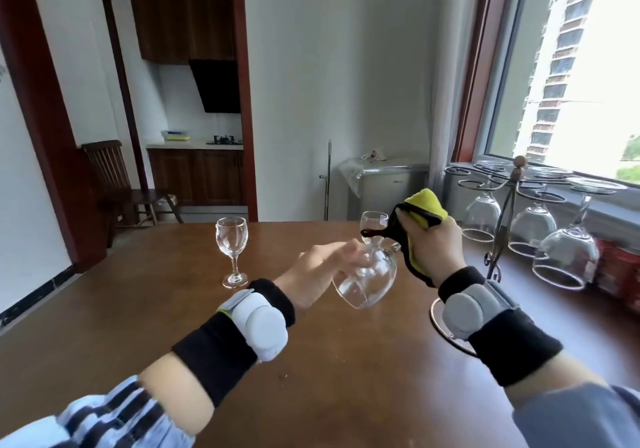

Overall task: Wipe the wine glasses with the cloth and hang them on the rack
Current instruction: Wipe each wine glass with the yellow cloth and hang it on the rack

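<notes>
Now L hand grip curls round tilted glass; R hand clutches cloth above.

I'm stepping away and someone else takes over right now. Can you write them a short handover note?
Left hand: holds the tilted wine glass by its bowel end, above the table.
Right hand: grips the yellow cloth, which is on the glass's stem and foot end.
Rack, at the table's right side by the window: three glasses hang upside down, at and.
Left to do: finish wiping the held glass and hang it; then the upright glass on the table, and another glass partly hidden behind the cloth.
</notes>
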### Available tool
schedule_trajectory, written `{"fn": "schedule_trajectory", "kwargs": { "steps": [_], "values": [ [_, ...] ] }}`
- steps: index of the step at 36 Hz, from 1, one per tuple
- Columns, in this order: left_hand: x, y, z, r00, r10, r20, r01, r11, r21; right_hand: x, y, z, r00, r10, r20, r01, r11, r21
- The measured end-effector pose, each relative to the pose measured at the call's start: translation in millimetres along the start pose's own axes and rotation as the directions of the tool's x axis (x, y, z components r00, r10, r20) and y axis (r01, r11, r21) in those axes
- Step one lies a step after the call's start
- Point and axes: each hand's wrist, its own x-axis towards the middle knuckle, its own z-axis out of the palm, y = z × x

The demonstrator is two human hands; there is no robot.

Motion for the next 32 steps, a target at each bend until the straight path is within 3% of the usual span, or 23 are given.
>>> {"fn": "schedule_trajectory", "kwargs": {
  "steps": [2,5,10,12,17,22,27,32],
  "values": [
    [4,-1,3,0.995,-0.096,-0.024,0.098,0.984,0.151,-4,-12,-3,0.991,-0.131,-0.011,0.129,0.985,-0.118],
    [10,3,11,0.978,-0.197,-0.068,0.208,0.909,0.362,-10,-25,-6,0.918,-0.397,0.011,0.384,0.879,-0.284],
    [13,5,24,0.971,-0.195,-0.138,0.238,0.856,0.46,-20,-43,-5,0.762,-0.648,0.005,0.599,0.702,-0.386],
    [15,2,26,0.968,-0.173,-0.182,0.237,0.867,0.438,-20,-44,-7,0.76,-0.65,-0.009,0.601,0.709,-0.369],
    [14,3,38,0.966,-0.208,-0.156,0.242,0.939,0.243,-22,-45,-11,0.942,-0.32,-0.105,0.321,0.947,-0.013],
    [21,-2,51,0.959,-0.244,-0.145,0.262,0.957,0.123,-33,-50,-5,0.984,-0.125,-0.128,0.15,0.965,0.214],
    [39,5,66,0.968,-0.228,-0.101,0.229,0.973,0.002,-32,-40,-11,0.976,0.214,-0.045,-0.173,0.883,0.437],
    [57,15,81,0.987,-0.15,-0.056,0.147,0.987,-0.059,-29,-30,-34,0.966,0.253,-0.051,-0.209,0.884,0.418]
  ]
}}
